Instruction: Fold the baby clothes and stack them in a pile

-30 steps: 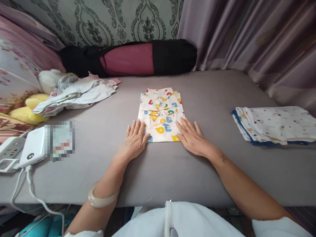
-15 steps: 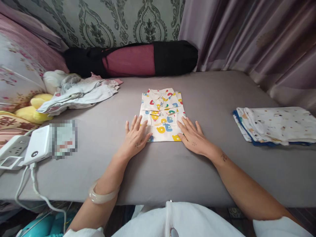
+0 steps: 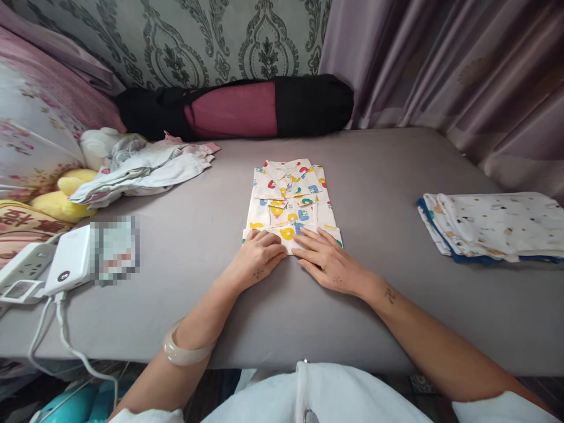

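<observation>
Item, one printed shirt [image 3: 288, 216], cream with coloured figures, laid flat and folded narrow on the grey bed cover [image 3: 388, 235], centred before us, collar [image 3: 302, 168] to the far side; changed in the last half second: its near edge, plain before, now shows a strip [image 3: 287, 234] turned up across the full width, its ends jutting a little past the sides, which we judge to be the first turn of the lower end and not yet a finished fold. Item, our left hand [image 3: 261, 257], come in from the left edge to the strip, fingers curled and close together; whether the thumb pinches cloth we cannot tell. Item, our right hand [image 3: 326, 261], likewise come in from the right edge, fingers slightly spread and laid over the strip, the two hands now nearly meeting at the middle. Item, unchanged and well apart to the right, one stack of folded clothes [image 3: 502, 223]. Item, unchanged to the far left, one loose heap of clothes [image 3: 154, 170] beside a yellow plush toy [image 3: 61, 197]. Item, along the wall, one long black and red bag [image 3: 233, 108]
</observation>
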{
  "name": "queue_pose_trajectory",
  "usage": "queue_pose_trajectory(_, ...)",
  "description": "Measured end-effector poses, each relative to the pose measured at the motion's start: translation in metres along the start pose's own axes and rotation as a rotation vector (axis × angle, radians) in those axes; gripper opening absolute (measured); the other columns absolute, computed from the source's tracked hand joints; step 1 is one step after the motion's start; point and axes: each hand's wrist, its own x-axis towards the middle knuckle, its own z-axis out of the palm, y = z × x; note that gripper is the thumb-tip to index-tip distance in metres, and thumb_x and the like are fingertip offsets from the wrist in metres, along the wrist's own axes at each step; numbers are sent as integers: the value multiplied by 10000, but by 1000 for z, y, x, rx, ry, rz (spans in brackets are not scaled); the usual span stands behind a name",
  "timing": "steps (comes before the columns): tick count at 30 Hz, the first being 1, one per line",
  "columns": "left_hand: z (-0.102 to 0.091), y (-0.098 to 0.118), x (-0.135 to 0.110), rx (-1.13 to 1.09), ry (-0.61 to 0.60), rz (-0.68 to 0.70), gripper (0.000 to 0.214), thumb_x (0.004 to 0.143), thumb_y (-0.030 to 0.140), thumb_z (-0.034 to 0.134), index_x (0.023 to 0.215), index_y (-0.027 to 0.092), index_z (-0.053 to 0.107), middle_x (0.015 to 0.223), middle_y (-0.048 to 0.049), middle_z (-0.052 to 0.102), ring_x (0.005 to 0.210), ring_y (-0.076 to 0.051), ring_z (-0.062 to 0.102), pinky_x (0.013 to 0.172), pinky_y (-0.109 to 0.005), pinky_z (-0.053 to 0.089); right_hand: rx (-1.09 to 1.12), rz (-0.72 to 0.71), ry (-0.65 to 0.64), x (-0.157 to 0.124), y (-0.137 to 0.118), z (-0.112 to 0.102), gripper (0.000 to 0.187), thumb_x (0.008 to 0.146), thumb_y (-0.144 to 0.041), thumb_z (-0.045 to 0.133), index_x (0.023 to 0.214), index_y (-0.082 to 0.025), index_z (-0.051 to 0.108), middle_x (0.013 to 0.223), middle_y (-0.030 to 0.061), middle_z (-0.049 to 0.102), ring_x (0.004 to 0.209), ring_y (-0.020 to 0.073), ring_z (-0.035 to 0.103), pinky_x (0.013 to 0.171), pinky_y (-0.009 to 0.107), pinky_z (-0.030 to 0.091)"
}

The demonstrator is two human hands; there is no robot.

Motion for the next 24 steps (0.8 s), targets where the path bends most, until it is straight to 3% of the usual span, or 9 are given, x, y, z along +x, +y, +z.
queue_pose_trajectory(9,3,4,2,43,-1,52,268,1001,245,413,928,182,663,933,-59,688,894,-179,602,844,-348,410,-18,22,32,-1,-1,5,341,991,-291,447,1270,-238,636,1432,82,538,1364,237,437,1161,498,302)
queue_pose_trajectory(18,3,7,4,3,84,-6,210,1006,215,368,996,176,575,950,-76,691,895,-191,602,826,-340,439,-25,121,120,-1,8,5,387,968,-217,436,1325,-222,588,1383,80,582,1317,217,490,1151,450,348)
queue_pose_trajectory(24,5,2,2,41,37,-47,230,964,386,499,1068,190,561,1075,-102,687,1025,-248,610,882,-393,457,-45,215,140,-2,22,0,544,855,-56,410,1342,-229,584,1351,77,606,1284,228,522,1097,444,419)
